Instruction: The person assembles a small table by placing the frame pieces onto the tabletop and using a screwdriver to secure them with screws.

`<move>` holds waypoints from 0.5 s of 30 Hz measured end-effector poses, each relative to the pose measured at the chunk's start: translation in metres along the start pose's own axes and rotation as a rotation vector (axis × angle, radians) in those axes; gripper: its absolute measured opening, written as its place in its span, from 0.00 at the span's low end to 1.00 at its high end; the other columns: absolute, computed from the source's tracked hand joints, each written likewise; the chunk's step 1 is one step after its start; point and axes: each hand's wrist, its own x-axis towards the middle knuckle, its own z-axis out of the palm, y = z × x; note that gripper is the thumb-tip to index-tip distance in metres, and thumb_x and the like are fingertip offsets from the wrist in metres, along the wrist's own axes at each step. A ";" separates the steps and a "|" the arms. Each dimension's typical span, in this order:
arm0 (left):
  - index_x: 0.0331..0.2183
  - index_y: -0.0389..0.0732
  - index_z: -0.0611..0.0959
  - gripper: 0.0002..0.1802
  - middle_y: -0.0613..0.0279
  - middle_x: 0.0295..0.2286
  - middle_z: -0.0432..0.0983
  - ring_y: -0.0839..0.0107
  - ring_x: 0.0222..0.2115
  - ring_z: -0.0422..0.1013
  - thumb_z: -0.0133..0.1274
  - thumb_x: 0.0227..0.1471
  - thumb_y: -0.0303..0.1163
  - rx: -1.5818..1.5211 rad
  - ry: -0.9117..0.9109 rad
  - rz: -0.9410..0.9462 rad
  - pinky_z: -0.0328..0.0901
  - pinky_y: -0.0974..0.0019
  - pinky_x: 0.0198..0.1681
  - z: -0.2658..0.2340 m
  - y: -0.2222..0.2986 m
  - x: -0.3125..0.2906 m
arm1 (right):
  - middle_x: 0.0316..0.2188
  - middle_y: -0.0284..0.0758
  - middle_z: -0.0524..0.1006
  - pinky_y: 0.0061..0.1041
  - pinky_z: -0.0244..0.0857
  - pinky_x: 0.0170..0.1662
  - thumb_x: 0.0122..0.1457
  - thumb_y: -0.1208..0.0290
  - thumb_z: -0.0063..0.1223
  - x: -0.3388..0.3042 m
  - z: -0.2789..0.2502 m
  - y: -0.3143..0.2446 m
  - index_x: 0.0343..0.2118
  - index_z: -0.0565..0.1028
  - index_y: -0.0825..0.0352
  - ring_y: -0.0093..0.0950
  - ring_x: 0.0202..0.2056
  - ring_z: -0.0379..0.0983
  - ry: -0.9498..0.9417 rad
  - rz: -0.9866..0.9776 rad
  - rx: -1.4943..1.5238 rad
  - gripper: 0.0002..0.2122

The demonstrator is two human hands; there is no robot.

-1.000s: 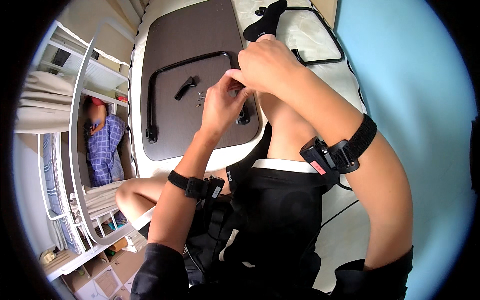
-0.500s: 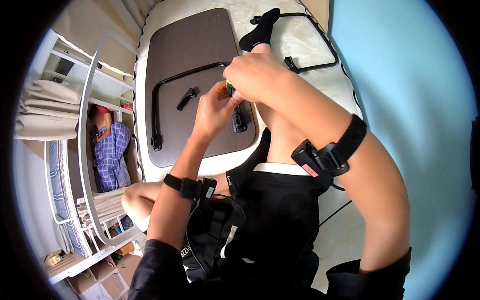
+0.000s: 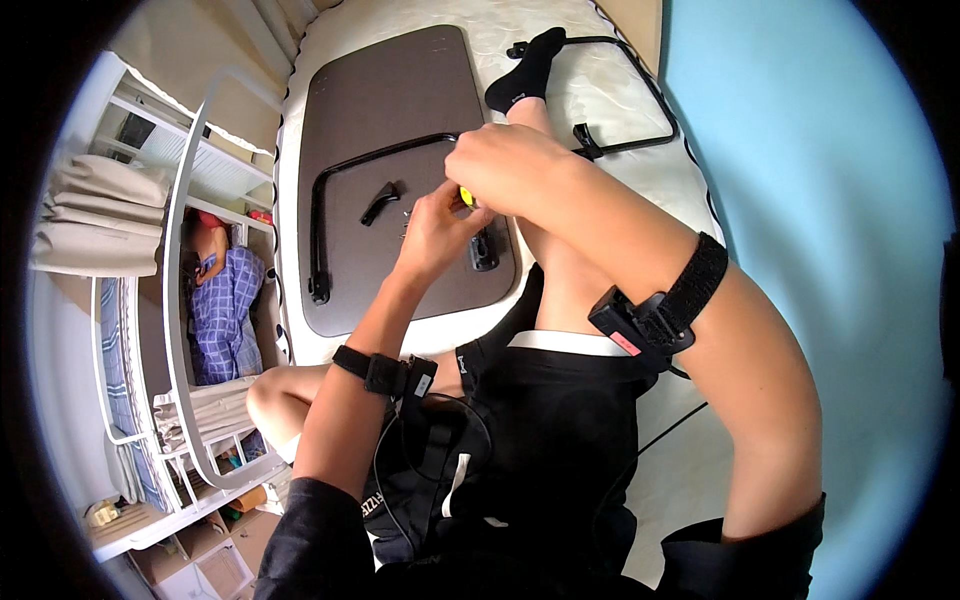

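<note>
Yellow piece (image 3: pixel 467 197) sat in the left hand (image 3: pixel 437 228), thumb and curled fingers nearly closed on it; the right hand (image 3: pixel 497 170) bent over it, its hold impossible to tell. Pale lettering (image 3: pixel 376 503) marked black clothing (image 3: pixel 560 430). Beneath lay a smooth, round-cornered brown board (image 3: pixel 390 90) and bent black tubing (image 3: pixel 318 230).
</note>
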 end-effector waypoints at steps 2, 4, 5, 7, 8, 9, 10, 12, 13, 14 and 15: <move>0.37 0.29 0.78 0.14 0.56 0.34 0.80 0.75 0.36 0.74 0.60 0.48 0.26 0.055 -0.028 -0.022 0.68 0.67 0.42 -0.001 -0.003 0.001 | 0.22 0.44 0.78 0.35 0.71 0.36 0.49 0.61 0.59 -0.003 0.002 0.003 0.20 0.80 0.70 0.41 0.29 0.77 0.053 -0.027 0.001 0.14; 0.38 0.29 0.78 0.16 0.53 0.33 0.80 0.69 0.36 0.75 0.60 0.48 0.28 0.117 -0.006 0.014 0.68 0.65 0.42 -0.001 -0.012 0.000 | 0.27 0.42 0.80 0.35 0.73 0.38 0.45 0.66 0.60 -0.004 0.002 -0.005 0.24 0.81 0.67 0.38 0.33 0.79 0.050 0.093 0.065 0.09; 0.38 0.29 0.78 0.17 0.50 0.32 0.80 0.64 0.36 0.76 0.60 0.48 0.30 0.148 0.026 0.064 0.68 0.64 0.42 0.001 -0.014 -0.001 | 0.29 0.40 0.81 0.34 0.74 0.39 0.44 0.69 0.61 -0.006 0.000 -0.008 0.27 0.82 0.65 0.36 0.35 0.80 0.046 0.159 0.097 0.08; 0.39 0.29 0.78 0.18 0.47 0.31 0.80 0.57 0.37 0.77 0.60 0.49 0.32 0.168 0.049 0.116 0.68 0.62 0.42 0.003 -0.019 -0.001 | 0.29 0.40 0.81 0.34 0.74 0.39 0.43 0.70 0.62 0.002 0.008 -0.013 0.26 0.82 0.65 0.36 0.35 0.80 0.098 0.199 0.056 0.07; 0.39 0.29 0.78 0.18 0.47 0.32 0.80 0.56 0.38 0.77 0.60 0.49 0.32 0.156 0.037 0.118 0.68 0.61 0.43 0.002 -0.017 -0.001 | 0.29 0.40 0.81 0.34 0.74 0.39 0.43 0.70 0.62 0.005 0.009 -0.016 0.26 0.82 0.65 0.36 0.35 0.80 0.124 0.222 0.036 0.07; 0.39 0.29 0.78 0.19 0.47 0.32 0.80 0.55 0.39 0.77 0.60 0.49 0.33 0.144 0.025 0.121 0.68 0.61 0.43 0.001 -0.015 0.000 | 0.27 0.42 0.80 0.35 0.73 0.38 0.45 0.68 0.61 0.004 0.007 -0.013 0.24 0.81 0.67 0.38 0.34 0.79 0.093 0.164 0.042 0.07; 0.39 0.29 0.78 0.19 0.47 0.33 0.80 0.55 0.39 0.77 0.60 0.49 0.33 0.109 0.002 0.117 0.68 0.61 0.43 -0.001 -0.012 0.003 | 0.26 0.43 0.80 0.36 0.72 0.38 0.47 0.66 0.61 0.003 0.004 -0.006 0.23 0.81 0.68 0.40 0.32 0.78 0.062 0.105 0.048 0.09; 0.40 0.30 0.78 0.19 0.46 0.35 0.80 0.53 0.40 0.76 0.60 0.49 0.33 0.035 -0.039 0.097 0.68 0.60 0.44 -0.005 -0.007 0.007 | 0.25 0.45 0.79 0.37 0.71 0.37 0.49 0.63 0.60 0.002 0.002 0.001 0.22 0.80 0.70 0.42 0.31 0.78 0.008 0.027 0.041 0.13; 0.40 0.30 0.78 0.19 0.46 0.35 0.80 0.53 0.40 0.76 0.60 0.49 0.33 0.039 -0.059 0.108 0.68 0.60 0.44 -0.005 -0.007 0.008 | 0.25 0.45 0.79 0.37 0.71 0.38 0.49 0.63 0.60 0.002 0.001 0.003 0.22 0.80 0.70 0.42 0.32 0.78 -0.011 0.011 0.024 0.13; 0.40 0.31 0.77 0.19 0.46 0.36 0.79 0.53 0.40 0.76 0.60 0.49 0.33 0.043 -0.077 0.120 0.68 0.60 0.44 -0.007 -0.005 0.009 | 0.25 0.45 0.79 0.37 0.71 0.38 0.50 0.62 0.60 0.001 0.000 0.005 0.22 0.80 0.70 0.42 0.32 0.78 -0.029 -0.007 0.006 0.13; 0.41 0.31 0.77 0.19 0.46 0.37 0.79 0.53 0.40 0.76 0.60 0.48 0.32 0.047 -0.095 0.132 0.68 0.60 0.44 -0.007 -0.004 0.010 | 0.25 0.45 0.79 0.37 0.72 0.38 0.50 0.61 0.59 0.000 0.001 0.005 0.22 0.80 0.71 0.42 0.32 0.78 -0.025 0.012 0.037 0.14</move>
